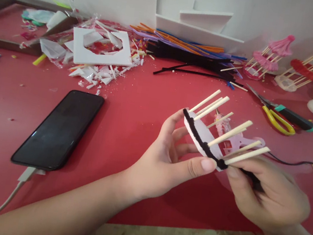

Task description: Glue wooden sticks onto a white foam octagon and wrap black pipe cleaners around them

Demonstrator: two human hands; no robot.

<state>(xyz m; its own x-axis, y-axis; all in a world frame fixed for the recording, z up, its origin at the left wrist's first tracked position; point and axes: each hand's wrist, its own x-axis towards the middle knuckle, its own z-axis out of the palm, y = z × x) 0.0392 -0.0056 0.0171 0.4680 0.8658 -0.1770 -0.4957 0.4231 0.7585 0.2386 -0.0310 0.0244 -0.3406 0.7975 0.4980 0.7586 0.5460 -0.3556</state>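
My left hand [172,155] holds a small white foam disc [202,134] between thumb and fingertips, above the red table. Several wooden sticks [229,134] poke out of the disc toward the right. A black pipe cleaner [197,137] runs along the disc's rim. My right hand [265,192] pinches the end of that pipe cleaner at the disc's lower edge, fingers closed on it. Behind the disc a pink and white glue gun [234,139] lies on the table.
A black phone [59,128] on a white cable lies at the left. Cut white foam scraps [100,52], a pile of coloured and black pipe cleaners [190,50], yellow-handled scissors [280,116] and red and pink stick models [308,67] sit farther back.
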